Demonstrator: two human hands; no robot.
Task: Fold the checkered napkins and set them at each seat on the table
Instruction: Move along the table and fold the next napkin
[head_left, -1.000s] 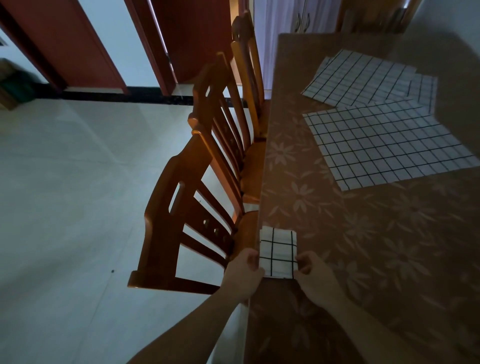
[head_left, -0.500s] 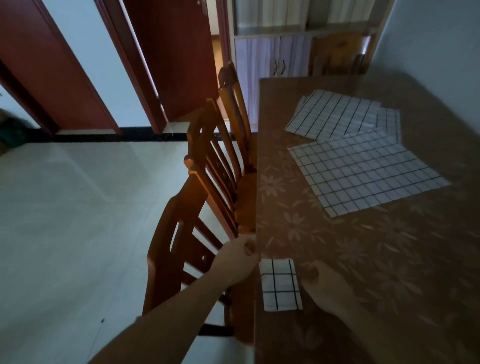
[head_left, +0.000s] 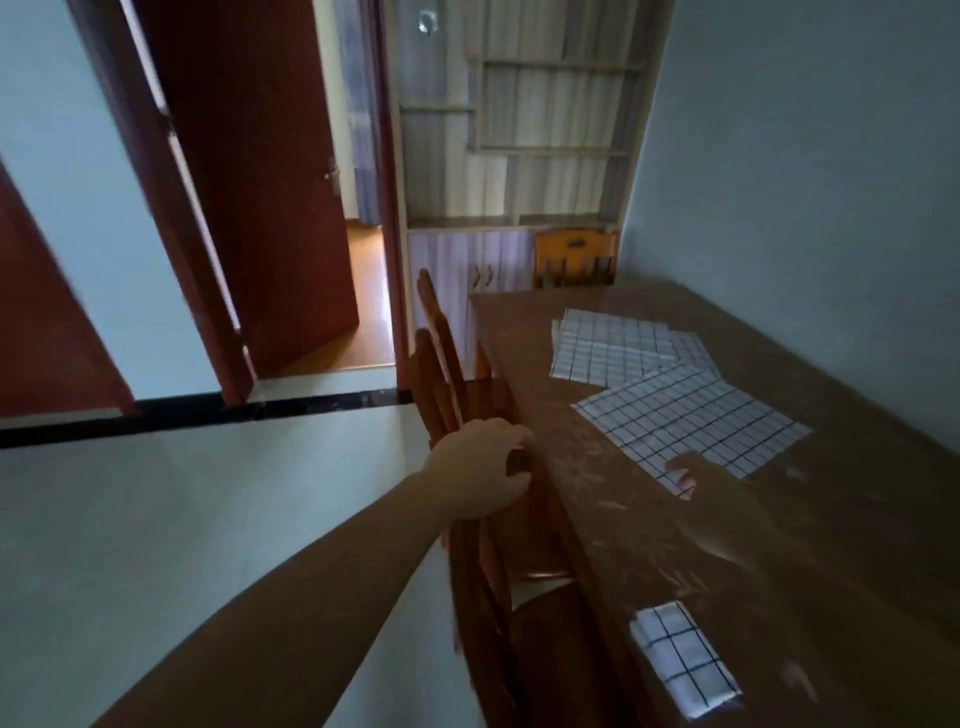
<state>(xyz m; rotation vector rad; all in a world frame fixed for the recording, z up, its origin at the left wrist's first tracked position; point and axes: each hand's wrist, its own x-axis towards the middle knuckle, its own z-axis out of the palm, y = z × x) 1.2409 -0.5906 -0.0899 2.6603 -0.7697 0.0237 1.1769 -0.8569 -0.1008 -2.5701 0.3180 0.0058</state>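
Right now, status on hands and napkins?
Left hand gripping chair back. Right hand touching unfolded napkin. Folded napkin placed. Nothing blocking.

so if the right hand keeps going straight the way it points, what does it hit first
The right hand already reaches the near corner of the flat unfolded napkin; its fingertips seem to touch that edge, though motion blur hides exact contact. Going on, it would slide onto that napkin first.
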